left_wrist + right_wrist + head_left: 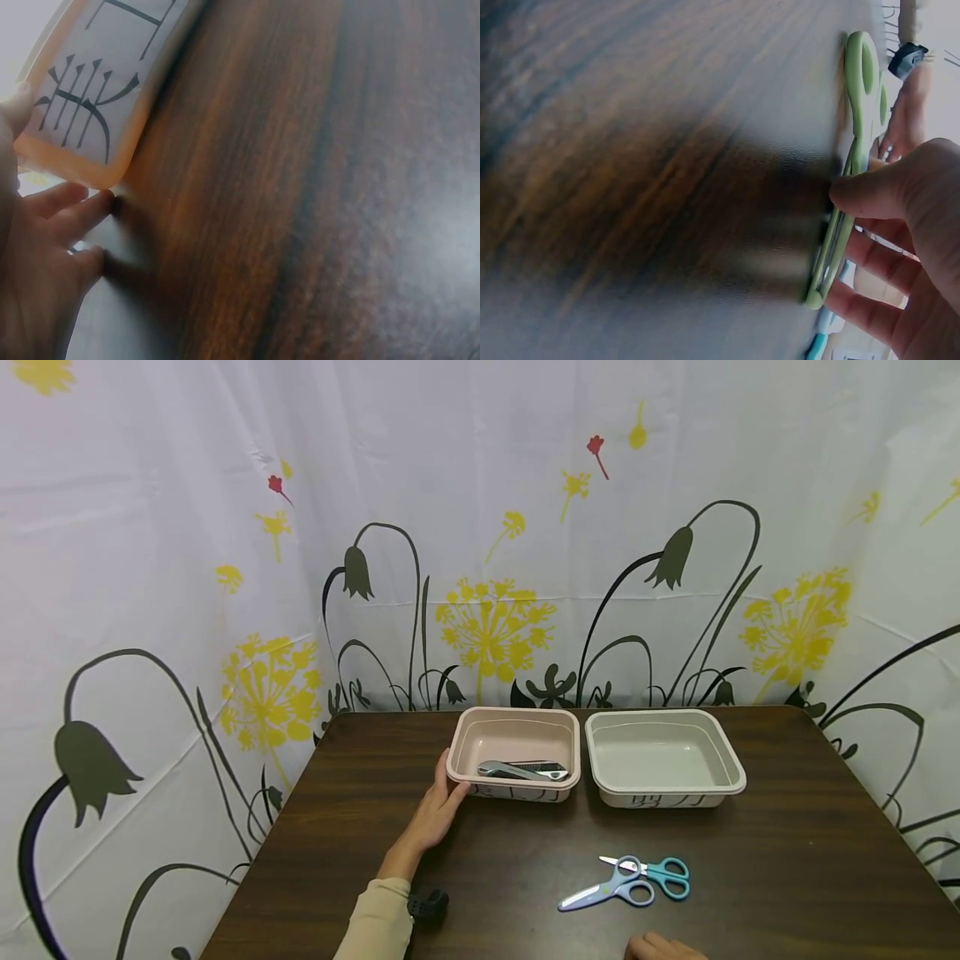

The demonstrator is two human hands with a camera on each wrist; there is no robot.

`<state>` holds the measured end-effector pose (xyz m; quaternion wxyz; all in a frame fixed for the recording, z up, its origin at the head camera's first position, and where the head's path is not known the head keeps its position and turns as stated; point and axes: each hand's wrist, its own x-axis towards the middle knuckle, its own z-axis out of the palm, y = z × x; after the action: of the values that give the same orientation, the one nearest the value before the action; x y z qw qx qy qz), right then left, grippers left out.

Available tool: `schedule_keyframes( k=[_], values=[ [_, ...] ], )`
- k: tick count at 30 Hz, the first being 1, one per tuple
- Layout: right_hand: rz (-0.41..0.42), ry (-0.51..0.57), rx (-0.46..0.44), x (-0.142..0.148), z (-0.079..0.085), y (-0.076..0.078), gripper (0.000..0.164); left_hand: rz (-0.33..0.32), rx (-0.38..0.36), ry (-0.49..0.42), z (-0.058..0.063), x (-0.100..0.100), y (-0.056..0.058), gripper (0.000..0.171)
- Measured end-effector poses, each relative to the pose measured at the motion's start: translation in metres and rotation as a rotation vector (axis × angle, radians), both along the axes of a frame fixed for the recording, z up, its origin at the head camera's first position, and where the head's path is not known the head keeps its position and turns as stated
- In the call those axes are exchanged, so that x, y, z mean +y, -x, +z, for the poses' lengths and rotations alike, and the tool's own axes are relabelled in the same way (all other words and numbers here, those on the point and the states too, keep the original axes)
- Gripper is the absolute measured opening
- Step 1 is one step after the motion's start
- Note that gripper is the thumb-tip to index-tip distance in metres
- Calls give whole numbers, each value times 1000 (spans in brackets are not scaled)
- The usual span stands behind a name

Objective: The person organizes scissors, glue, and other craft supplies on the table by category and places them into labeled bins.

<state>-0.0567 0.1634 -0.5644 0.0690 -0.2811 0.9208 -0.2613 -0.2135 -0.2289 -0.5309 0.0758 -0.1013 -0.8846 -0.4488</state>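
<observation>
My left hand [437, 810] grips the left front corner of a pink plastic bin [513, 717], its thumb at the front and its fingers along the side. A grey tool and a black and silver one [551, 769], which look like cutter knives, lie in that bin. At the bottom edge of the head view, only part of my right hand [663, 947] shows. The right wrist view has it pinching a pair of green scissors [857, 127] by the blade end, between thumb and fingers, low at the tabletop. The head view does not include these scissors.
Right of the pink bin stands a pale grey-green bin [667, 793] with lettering on its front. Blue scissors [600, 893] and teal scissors [670, 874] lie overlapping on the dark wooden table [810, 860]. A flower-patterned curtain [480, 485] hangs behind the table.
</observation>
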Motion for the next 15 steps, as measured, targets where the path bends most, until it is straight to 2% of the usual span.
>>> schedule_keyframes(
  k=[6, 12, 14, 15],
  values=[
    [59, -5, 116, -3, 2, -3, 22, -10, 1, -5, 0, 0, 0, 74],
    [-35, 76, 388, -11, -1, -11, 41, -6, -3, -6, 0, 0, 0, 73],
    [22, 99, 443, -9, 3, -11, 39, -2, -6, -7, 1, 0, 0, 73],
    [89, 84, 478, -7, 6, -9, 32, -3, -4, -7, 0, 0, 0, 73]
  ],
)
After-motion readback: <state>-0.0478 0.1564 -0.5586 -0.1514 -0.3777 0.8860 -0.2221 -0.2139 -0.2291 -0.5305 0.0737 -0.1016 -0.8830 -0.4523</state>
